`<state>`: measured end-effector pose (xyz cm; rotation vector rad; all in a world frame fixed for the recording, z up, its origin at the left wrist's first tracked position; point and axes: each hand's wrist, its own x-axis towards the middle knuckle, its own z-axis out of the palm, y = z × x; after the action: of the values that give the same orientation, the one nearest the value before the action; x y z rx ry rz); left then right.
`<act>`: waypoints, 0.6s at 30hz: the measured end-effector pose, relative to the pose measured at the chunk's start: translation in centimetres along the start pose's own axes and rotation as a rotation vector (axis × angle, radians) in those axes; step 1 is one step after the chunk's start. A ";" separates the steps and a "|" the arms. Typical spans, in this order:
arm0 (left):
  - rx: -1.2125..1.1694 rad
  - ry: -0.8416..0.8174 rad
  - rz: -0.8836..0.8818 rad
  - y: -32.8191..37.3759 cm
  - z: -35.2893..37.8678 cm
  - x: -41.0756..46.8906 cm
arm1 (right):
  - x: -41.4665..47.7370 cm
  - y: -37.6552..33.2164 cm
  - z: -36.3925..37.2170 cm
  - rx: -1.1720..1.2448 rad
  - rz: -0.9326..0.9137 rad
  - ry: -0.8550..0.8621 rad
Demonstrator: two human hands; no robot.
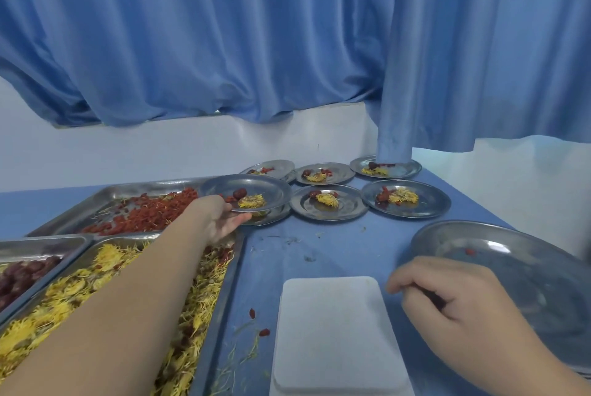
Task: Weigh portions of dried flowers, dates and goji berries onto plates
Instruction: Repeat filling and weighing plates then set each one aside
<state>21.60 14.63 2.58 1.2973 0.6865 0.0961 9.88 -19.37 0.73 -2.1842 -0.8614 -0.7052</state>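
The white scale (335, 331) sits at the near edge of the table (319, 242). Just right of it is the right hand (457, 296). Its fingers are curled in. Something dark shows between them, but I cannot tell if they hold it. Behind that hand, by the right edge, is a big metal dish (527, 283).

Along the left edge are trays of dried flowers (64, 296), dates (19, 274) and goji berries (150, 213). The left arm stretches over the flowers. The left hand (220, 219) pinches the near rim of a full plate (220, 186) and holds it flat over another plate (271, 215). More full plates (348, 210) lie to its right and behind, toward the far edge.

The held plate is far ahead and to the left, well apart from the right hand. It is round, so it has no long side. I think the left hand should set it down.
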 end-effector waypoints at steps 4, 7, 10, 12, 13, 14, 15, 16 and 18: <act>0.069 0.010 -0.015 0.3 -0.5 1.1 | -0.1 -0.1 0.2 -0.047 -0.027 -0.010; 0.062 0.016 -0.007 0.0 -0.4 1.4 | -0.2 0.0 0.2 -0.092 -0.028 -0.027; 0.054 0.002 -0.027 -0.4 -0.4 1.4 | -0.2 0.0 0.1 -0.112 -0.020 -0.045; 0.034 -0.026 -0.022 -0.4 -0.5 1.2 | -0.2 -0.1 0.1 -0.119 -0.017 -0.050; 0.015 -0.041 -0.016 -0.3 -0.5 1.1 | -0.2 -0.2 0.0 -0.123 -0.018 -0.052; -0.008 -0.049 -0.008 -0.3 -0.6 1.0 | -0.2 -0.3 0.0 -0.126 -0.020 -0.054; -0.036 -0.052 -0.001 -0.2 -0.7 0.9 | -0.2 -0.3 -0.1 -0.127 -0.022 -0.055; -0.066 -0.059 0.011 -0.1 -0.9 0.7 | -0.2 -0.4 -0.1 -0.127 -0.023 -0.055; -0.111 -0.090 0.049 0.2 -1.2 0.3 | -0.3 -0.4 -0.2 -0.123 -0.021 -0.061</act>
<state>21.23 15.85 2.50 1.2052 0.5649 0.1134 9.34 -19.38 0.84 -2.3198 -0.8941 -0.7223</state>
